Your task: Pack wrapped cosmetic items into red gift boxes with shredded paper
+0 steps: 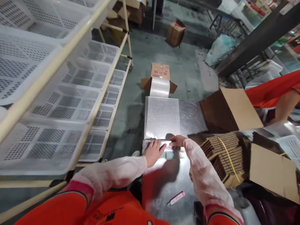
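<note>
A sheet of clear bubble wrap [162,115] lies flat on the metal table [191,114], its near end folded over in front of me. My left hand [153,152] rests on the left of this fold, palm down with fingers stretched out. At the right of the fold, my right hand [178,141] has its fingers bent around the bubble wrap edge. Something small and greenish shows through the folded layers [168,154]; I cannot make out what it is. Nearer my body lies a pink cutter or marker [176,198], touched by neither hand.
The wrap's strip runs from an open carton [160,70] beyond the table. White perforated crates [58,140] fill a rack on the left. Bundled cardboard dividers [225,153] and an open box [234,109] stand on the right, near another person's arm [284,104].
</note>
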